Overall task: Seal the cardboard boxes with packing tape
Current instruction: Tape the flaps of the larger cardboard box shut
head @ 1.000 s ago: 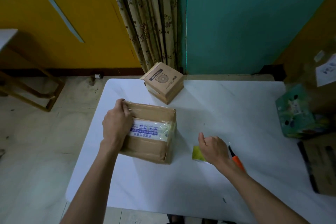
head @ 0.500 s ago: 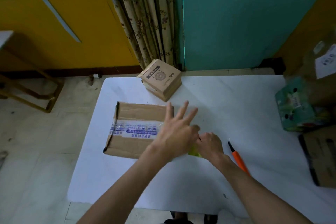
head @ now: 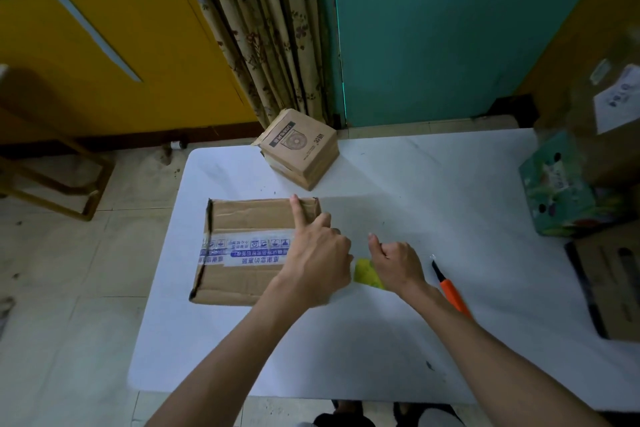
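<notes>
As only the head camera is given, everything is read from this one view. A flat cardboard box [head: 252, 250] is seen on the white table [head: 381, 340], left of centre, and a strip of printed packing tape [head: 242, 250] is laid across its top. The long axis of this strip runs left to right, so its right end points toward the hands. The left hand [head: 317, 263] is placed over the right edge of the box; its index finger is stretched out along the top and the other fingers are curled in. It cannot be told whether anything is pinched in it. The right hand [head: 396, 263] is held just beside the box on the right, closed loosely over a yellow tape roll [head: 369, 272], most of which is hidden. It is judged that the left hand is the nearer one to the tape end, and that the next stretch of tape is to be drawn in line with the strip. An orange knife [head: 450, 288] is lying near the right wrist, and a smaller box [head: 301, 149] is standing at the far edge.

Compared with half a second ago, the left hand is no longer spread open above the roll; it is now folded, with one finger extended. One second ago it was pressed on the left end of the box, which was then lying at a slant.
</notes>
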Motion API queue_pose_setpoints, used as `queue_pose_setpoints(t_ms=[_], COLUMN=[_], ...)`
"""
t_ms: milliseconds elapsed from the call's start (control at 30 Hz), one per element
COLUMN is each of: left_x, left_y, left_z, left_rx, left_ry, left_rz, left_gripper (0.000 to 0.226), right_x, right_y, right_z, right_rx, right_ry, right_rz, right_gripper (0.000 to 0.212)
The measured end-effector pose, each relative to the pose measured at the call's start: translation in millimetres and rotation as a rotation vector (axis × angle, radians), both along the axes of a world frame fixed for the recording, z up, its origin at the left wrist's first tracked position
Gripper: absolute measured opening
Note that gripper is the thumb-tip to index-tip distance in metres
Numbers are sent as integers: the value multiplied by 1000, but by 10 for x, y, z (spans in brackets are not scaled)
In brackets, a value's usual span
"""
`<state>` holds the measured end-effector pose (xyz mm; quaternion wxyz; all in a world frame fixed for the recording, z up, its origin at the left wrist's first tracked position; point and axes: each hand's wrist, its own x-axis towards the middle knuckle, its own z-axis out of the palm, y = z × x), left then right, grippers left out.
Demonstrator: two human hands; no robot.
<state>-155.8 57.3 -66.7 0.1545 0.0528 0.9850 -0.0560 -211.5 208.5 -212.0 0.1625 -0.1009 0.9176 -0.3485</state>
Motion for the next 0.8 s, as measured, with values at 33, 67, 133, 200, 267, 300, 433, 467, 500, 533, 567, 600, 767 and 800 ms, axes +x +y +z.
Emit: queue_pose_setpoints(t_ms=[33, 67, 133, 200, 267, 300, 433, 467, 500, 533, 567, 600, 767, 800], left_x=[-4, -8, -15, -20, -19, -18, -16, -20, -19, -17, -14, -11, -21, -29], left_y=[17, 26, 40, 31, -1, -14, -39, -39, -40, -42, -47, -54, -22, -7], left_z=[4, 10, 19, 21, 10, 6, 3, 4, 1, -6, -18, -31, -30, -20], left_rx=[3, 9, 24, 41, 66, 75, 102, 101, 96, 91, 88, 86, 61, 56], left_ry=[1, -1, -7, -8, -6, -9, -17, -20, -25, -26, -19, -10, -15, -13], left_rz=[2, 8, 16, 26, 30, 27, 38, 39, 40, 40, 39, 39, 43, 38], left_gripper=[33, 33, 33, 34, 35, 35, 31, 30, 29, 28, 26, 25, 23, 23], right_x=[11, 24, 45, 37, 12, 8, 48, 49, 54, 64, 84, 118, 439, 471], right_y=[10, 16, 48, 70, 73, 74, 65, 116, 208, 342, 506, 699, 1403, 1452], right_z=[-15, -21, -25, -30, -39, -51, -97, -124, -157, -194, -236, -282, -544, -561], right_rx=[-21, -47, -90, -112, -122, -124, -156, -167, -168, -142, -98, -17, 424, 410], right_ry=[-7, -16, -23, -17, -27, -34, -44, -28, -5, 34, 79, 94, -101, -108], right_rz=[-8, -17, -41, -67, -74, -65, -46, -81, -142, -218, -289, -352, -282, -245], right_gripper=[69, 69, 68, 68, 67, 66, 60, 57, 51, 45, 37, 27, 47, 43])
